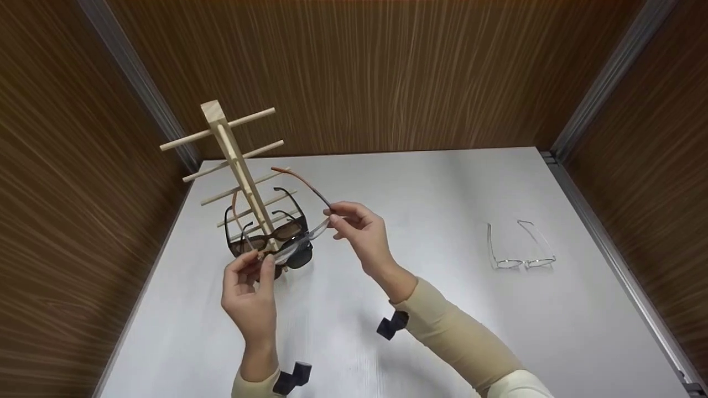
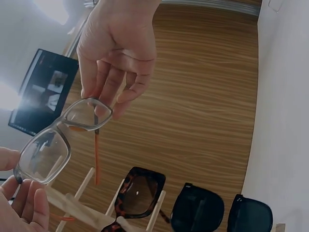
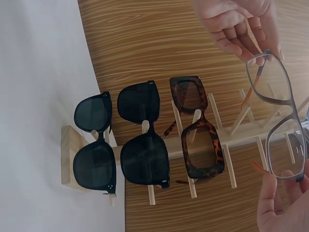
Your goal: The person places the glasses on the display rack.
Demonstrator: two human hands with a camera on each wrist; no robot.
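At the bottom of the head view, the left sleeve is cut off by the edge; the right sleeve runs towards the lower right. A small black block sits at each wrist. Beyond them, left of centre, the left hand pinches one end of a pair of clear glasses between thumb and fingers, covering that corner in the head view. The right hand pinches the opposite corner near the hinge, its other fingers curled in. Each wrist view cuts off its own hand at the edge. The glasses tilt across the frame, their orange-tipped temples unfolded; the lenses overlap the sunglasses behind and are hard to pick out from above.

Just behind, the wooden stand bears tortoiseshell sunglasses and two dark pairs of sunglasses, partly hidden from above but plain in the right wrist view. Whether the held pair touches the stand, I cannot tell.

At the right of the head view, thin-rimmed glasses lie on the white table, temples spread. Wood-grain panels fill the top. A dark screen, its content unreadable, shows upper left in the left wrist view.
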